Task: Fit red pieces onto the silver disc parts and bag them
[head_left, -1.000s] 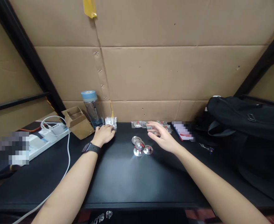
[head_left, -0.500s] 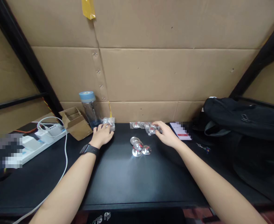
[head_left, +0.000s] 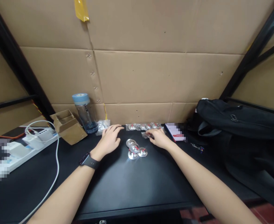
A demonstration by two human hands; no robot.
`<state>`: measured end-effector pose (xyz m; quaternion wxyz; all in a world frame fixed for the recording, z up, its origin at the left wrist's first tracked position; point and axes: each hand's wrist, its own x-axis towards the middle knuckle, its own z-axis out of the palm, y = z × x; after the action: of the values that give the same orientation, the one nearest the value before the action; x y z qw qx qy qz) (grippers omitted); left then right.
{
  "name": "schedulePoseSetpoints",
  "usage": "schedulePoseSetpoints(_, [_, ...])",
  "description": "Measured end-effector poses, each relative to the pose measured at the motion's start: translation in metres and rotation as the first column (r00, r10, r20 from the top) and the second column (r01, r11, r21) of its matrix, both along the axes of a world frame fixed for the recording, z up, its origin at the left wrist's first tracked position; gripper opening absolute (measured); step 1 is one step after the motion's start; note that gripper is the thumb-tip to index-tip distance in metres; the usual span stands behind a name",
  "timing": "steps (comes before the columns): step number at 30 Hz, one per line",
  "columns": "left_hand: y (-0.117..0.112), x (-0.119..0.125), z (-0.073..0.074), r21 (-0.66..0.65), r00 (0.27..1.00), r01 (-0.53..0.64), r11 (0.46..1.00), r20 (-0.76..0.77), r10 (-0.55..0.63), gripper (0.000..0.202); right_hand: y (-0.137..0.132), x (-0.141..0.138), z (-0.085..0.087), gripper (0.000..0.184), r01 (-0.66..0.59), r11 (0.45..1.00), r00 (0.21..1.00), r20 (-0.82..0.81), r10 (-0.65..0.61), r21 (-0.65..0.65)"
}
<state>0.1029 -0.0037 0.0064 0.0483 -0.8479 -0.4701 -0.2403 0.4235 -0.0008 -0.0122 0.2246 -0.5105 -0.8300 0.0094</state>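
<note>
My right hand [head_left: 159, 139] rests on the black table [head_left: 132, 183], its fingers closed on a small clear packet [head_left: 145, 135] with a metal piece in it. A row of more such packets [head_left: 142, 126] lies just behind it by the cardboard wall. Several loose shiny metal discs [head_left: 135, 148] with red marks lie between my hands. Left of the discs is my left hand [head_left: 110, 141], with a black watch on the wrist; its fingers are spread flat on the table and hold nothing. A crumpled clear bag [head_left: 102, 126] lies just beyond it.
A blue-lidded bottle [head_left: 84, 112] and an open cardboard box [head_left: 68, 126] stand at the back left. A white power strip [head_left: 32, 140] with a cable lies further left. A black bag [head_left: 241, 124] fills the right side, beside a card [head_left: 174, 130] and a small key-like item [head_left: 197, 147].
My left hand left the crumpled bag and came right and nearer, beside the discs. My right hand closed on a packet from the row and drew it nearer.
</note>
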Motion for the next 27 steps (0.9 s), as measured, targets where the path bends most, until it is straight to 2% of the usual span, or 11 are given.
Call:
schedulePoseSetpoints(3, [-0.014,0.015,0.004,0.017,0.988,0.138,0.99,0.061,-0.139,0.053,-0.005,-0.002,0.005,0.019,-0.046,0.996,0.985,-0.167,0.033,-0.075])
schedulePoseSetpoints(7, [-0.033,0.033,0.006,-0.014,0.954,0.29,0.957,0.083,-0.288,0.043,-0.009,-0.004,0.009,0.02,-0.111,0.978,0.943,-0.329,0.047,-0.179])
schedulePoseSetpoints(12, [-0.046,0.043,0.009,-0.082,0.912,0.402,0.912,0.121,-0.391,0.041,-0.009,-0.004,0.011,0.023,-0.194,0.93,0.884,-0.467,0.028,-0.312])
schedulePoseSetpoints(15, [-0.05,0.045,0.012,-0.092,0.885,0.457,0.885,0.144,-0.442,0.042,-0.009,-0.005,0.014,0.023,-0.219,0.908,0.871,-0.49,0.019,-0.356])
schedulePoseSetpoints(18, [-0.053,0.046,0.014,-0.09,0.882,0.463,0.882,0.149,-0.448,0.039,-0.013,-0.007,0.02,0.028,-0.214,0.888,0.874,-0.486,-0.013,-0.408])
schedulePoseSetpoints(21, [-0.054,0.047,0.015,-0.09,0.883,0.462,0.882,0.134,-0.449,0.039,-0.017,-0.008,0.024,0.031,-0.162,0.905,0.91,-0.414,-0.016,-0.392])
schedulePoseSetpoints(24, [-0.053,0.047,0.013,-0.089,0.887,0.456,0.885,0.129,-0.444,0.038,-0.018,-0.008,0.022,0.024,-0.075,0.957,0.952,-0.307,-0.016,-0.28])
schedulePoseSetpoints(27, [-0.051,0.047,0.011,-0.089,0.891,0.446,0.891,0.134,-0.433,0.038,-0.015,-0.009,0.016,0.019,-0.055,0.981,0.962,-0.273,0.003,-0.184])
